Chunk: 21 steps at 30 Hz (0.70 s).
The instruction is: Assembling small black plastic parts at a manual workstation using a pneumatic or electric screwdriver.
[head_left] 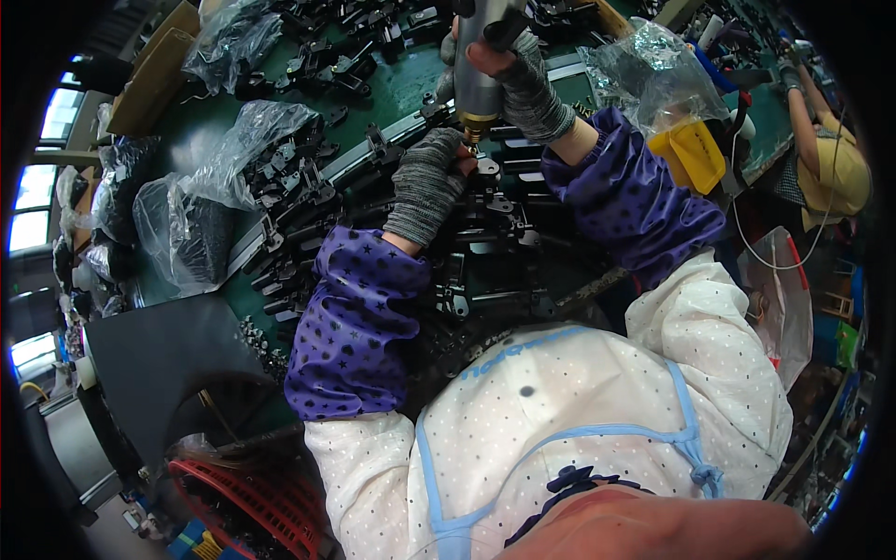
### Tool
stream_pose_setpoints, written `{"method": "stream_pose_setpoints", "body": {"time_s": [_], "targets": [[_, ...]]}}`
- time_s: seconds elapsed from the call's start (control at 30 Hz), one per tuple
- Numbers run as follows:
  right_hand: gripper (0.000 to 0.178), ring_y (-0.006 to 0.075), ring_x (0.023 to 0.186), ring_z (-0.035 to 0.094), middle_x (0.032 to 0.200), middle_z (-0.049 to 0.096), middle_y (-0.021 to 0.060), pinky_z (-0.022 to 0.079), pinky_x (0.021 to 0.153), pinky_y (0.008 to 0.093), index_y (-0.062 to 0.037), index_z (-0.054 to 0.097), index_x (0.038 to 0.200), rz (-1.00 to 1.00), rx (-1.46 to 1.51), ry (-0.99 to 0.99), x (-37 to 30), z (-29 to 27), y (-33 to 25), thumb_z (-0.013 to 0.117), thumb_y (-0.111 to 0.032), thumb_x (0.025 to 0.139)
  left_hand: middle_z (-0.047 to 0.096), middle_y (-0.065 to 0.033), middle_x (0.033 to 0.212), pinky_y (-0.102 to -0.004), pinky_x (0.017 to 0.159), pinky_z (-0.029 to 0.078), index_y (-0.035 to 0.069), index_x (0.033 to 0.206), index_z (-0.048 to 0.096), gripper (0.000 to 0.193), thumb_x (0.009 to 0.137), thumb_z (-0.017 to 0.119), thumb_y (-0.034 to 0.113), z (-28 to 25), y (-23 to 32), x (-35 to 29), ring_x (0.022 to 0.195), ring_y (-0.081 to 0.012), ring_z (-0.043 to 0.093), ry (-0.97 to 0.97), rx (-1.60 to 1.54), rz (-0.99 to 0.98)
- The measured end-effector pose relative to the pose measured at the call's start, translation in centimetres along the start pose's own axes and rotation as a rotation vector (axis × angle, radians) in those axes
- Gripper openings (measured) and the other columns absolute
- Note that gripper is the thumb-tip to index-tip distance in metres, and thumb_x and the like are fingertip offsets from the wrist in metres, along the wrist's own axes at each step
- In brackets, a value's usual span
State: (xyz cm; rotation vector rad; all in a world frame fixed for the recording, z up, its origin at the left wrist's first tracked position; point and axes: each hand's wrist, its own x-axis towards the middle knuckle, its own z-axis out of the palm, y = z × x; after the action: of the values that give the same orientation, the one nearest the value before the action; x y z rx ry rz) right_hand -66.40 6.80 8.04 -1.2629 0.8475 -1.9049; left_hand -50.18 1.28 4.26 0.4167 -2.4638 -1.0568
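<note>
My right hand (pixel 530 89), in a grey knit fingerless glove, is wrapped around a grey cylindrical power screwdriver (pixel 479 79). The tool stands upright, its brass-coloured nose (pixel 476 123) pointing down at the black metal parts. Right beside that nose is my left hand (pixel 425 187), gloved the same way, with fingers pinched together; what they hold is too small to make out. A small silvery bracket (pixel 487 166) lies by these fingertips. Black hinge-like metal assemblies (pixel 499 210) are lined up in rows under and in front of both hands.
A metal rail (pixel 350 163) runs slantwise across the green table, bearing more parts. Plastic bags (pixel 196 224) lie at left, another bag (pixel 653 70) and a yellow bin (pixel 689 157) at right. A red basket (pixel 247 504) stands lower left. Another person (pixel 831 168) works at far right.
</note>
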Motion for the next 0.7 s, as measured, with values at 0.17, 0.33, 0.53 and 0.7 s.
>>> {"method": "stream_pose_setpoints", "body": {"time_s": [0.17, 0.33, 0.53, 0.7], "targets": [[0.043, 0.0149, 0.085, 0.056, 0.096, 0.052, 0.0069, 0.051, 0.072, 0.0302, -0.0036, 0.042, 0.113, 0.004, -0.025, 0.089, -0.6, -0.2, 0.6, 0.06, -0.022, 0.079, 0.06, -0.0076, 0.074, -0.0307, 0.064, 0.046, 0.006, 0.083, 0.054, 0.017, 0.071, 0.067, 0.01, 0.2, -0.1, -0.1, 0.07, -0.0208, 0.06, 0.007, 0.021, 0.035], [0.042, 0.0147, 0.087, 0.056, 0.098, 0.053, 0.0064, 0.051, 0.072, 0.0299, -0.0035, 0.044, 0.115, 0.068, 0.108, 0.07, -0.7, -0.4, 0.1, 0.06, -0.02, 0.079, 0.059, -0.0087, 0.075, -0.0318, 0.063, 0.046, 0.007, 0.085, 0.054, 0.018, 0.072, 0.065, 0.01, 0.6, -0.6, -0.2, 0.071, -0.0232, 0.06, 0.049, 0.032, 0.103], [0.036, 0.0148, 0.085, 0.056, 0.096, 0.054, 0.0068, 0.05, 0.07, 0.0295, -0.0043, 0.048, 0.11, -0.005, -0.129, 0.146, -0.6, -0.1, 0.4, 0.06, -0.018, 0.079, 0.058, -0.0091, 0.076, -0.0328, 0.063, 0.046, 0.007, 0.084, 0.054, 0.016, 0.072, 0.065, 0.011, 0.5, -0.7, -0.1, 0.071, -0.0253, 0.059, 0.029, 0.075, 0.104], [0.03, 0.0158, 0.082, 0.057, 0.096, 0.054, 0.009, 0.05, 0.07, 0.0304, -0.0013, 0.049, 0.104, -0.142, -0.223, 0.183, -1.7, -0.6, 0.5, 0.059, -0.012, 0.077, 0.057, -0.0098, 0.078, -0.0346, 0.066, 0.047, 0.006, 0.084, 0.055, 0.02, 0.068, 0.066, 0.009, 0.1, -0.1, 0.0, 0.075, -0.0277, 0.058, -0.031, 0.053, -0.001]]}}
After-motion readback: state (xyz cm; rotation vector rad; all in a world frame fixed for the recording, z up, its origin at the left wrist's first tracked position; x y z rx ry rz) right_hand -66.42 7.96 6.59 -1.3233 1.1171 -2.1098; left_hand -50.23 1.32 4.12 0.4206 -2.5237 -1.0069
